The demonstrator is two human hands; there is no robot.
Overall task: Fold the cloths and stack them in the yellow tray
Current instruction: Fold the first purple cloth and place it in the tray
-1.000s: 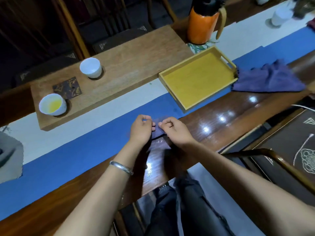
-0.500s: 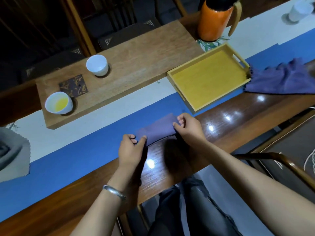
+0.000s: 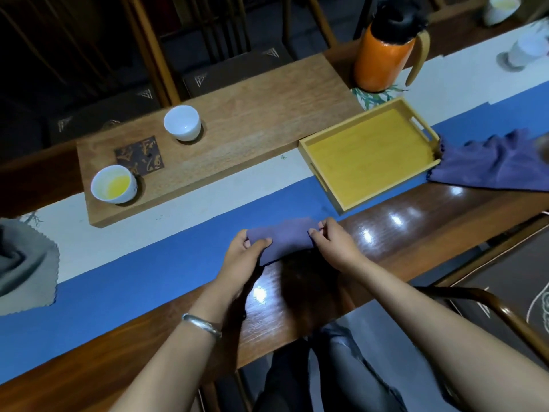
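A person's two bare hands hold a small folded purple cloth [image 3: 283, 239] flat at the near edge of a blue table runner [image 3: 148, 272], where the runner meets a glossy dark wooden table [image 3: 401, 233]. The left hand [image 3: 245, 257] pinches the cloth's left end between thumb and fingers; the right hand [image 3: 334, 242] pinches its right end the same way. A silver bangle [image 3: 202, 324] circles the left wrist. The yellow tray [image 3: 368, 153] sits just beyond, to the right, its bottom bare. A crumpled purple cloth [image 3: 493, 165] lies right of the tray, touching its corner. Farther left, a wooden board [image 3: 237, 120] carries two white cups [image 3: 181, 122]. An orange flask [image 3: 383, 52] stands behind the tray.
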